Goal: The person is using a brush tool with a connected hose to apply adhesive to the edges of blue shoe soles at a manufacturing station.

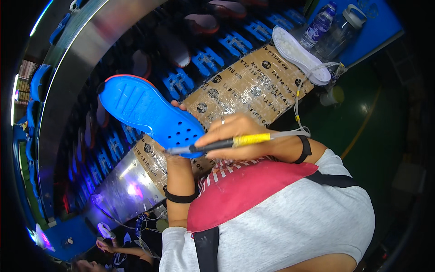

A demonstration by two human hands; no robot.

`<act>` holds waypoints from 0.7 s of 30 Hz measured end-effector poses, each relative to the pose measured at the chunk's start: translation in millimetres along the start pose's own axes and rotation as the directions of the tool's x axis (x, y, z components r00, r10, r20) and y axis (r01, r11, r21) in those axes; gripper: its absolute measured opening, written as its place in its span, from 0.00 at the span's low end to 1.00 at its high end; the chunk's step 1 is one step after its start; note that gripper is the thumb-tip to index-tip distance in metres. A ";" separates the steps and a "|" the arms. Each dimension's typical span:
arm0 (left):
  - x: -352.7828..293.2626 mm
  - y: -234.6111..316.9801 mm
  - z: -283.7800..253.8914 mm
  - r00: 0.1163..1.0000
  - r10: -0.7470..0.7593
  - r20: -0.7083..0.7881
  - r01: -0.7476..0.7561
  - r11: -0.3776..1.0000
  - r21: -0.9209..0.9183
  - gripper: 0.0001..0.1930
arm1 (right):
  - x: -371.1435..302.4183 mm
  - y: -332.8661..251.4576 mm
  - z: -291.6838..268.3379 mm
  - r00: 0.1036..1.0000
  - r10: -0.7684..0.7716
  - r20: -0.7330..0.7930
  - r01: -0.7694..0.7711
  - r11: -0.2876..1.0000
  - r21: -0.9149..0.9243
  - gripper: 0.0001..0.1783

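A blue shoe sole (136, 102) with a red edge, ribbed at its far end and dotted with holes at its near end, slants above the cardboard. Supporting it from beneath is my left hand (178, 105); most of it is hidden behind the sole, and only fingertips curl over the edge. My right hand (238, 131), a ring on one finger, closes round a pen-like brush (213, 146) with a black and yellow handle. The brush's pale tip lies across the near rim of the sole; whether it touches cannot be told. A clear hose (290, 134) leads from the handle's back end.
Printed cardboard (244, 86) covers the bench. Beyond runs a rack of blue holders (206, 61) with several soles. A white sole (301, 56), a bottle (319, 25) and a clear jug (346, 27) stand at far right. Another person's arm (131, 250) shows at lower left.
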State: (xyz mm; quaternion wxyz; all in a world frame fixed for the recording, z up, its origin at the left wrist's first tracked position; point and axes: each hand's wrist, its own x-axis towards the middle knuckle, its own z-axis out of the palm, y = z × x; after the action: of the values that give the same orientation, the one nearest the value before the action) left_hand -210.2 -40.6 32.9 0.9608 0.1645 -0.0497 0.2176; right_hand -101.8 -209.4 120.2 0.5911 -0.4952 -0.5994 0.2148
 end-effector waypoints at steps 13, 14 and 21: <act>3.2 56.5 12.8 0.916 -0.338 -0.217 0.401 0.799 0.449 0.32 | -3.9 17.0 -7.6 0.922 0.151 0.355 -0.153 0.988 -0.023 0.15; 6.5 60.1 11.6 0.910 -0.353 -0.216 0.413 0.753 0.512 0.28 | -2.8 18.3 -7.1 0.917 0.146 0.370 -0.151 0.988 -0.015 0.15; 22.9 58.2 37.4 0.761 -0.574 -0.302 0.627 0.532 0.569 0.24 | 0.3 12.4 -3.6 0.942 -0.069 0.329 0.091 0.994 -0.053 0.13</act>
State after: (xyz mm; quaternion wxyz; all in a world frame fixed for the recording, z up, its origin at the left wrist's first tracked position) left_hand -215.8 5.6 89.0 0.8606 0.4798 0.1246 -0.1164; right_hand -94.2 -205.2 110.6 0.4747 -0.4475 -0.7157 0.2493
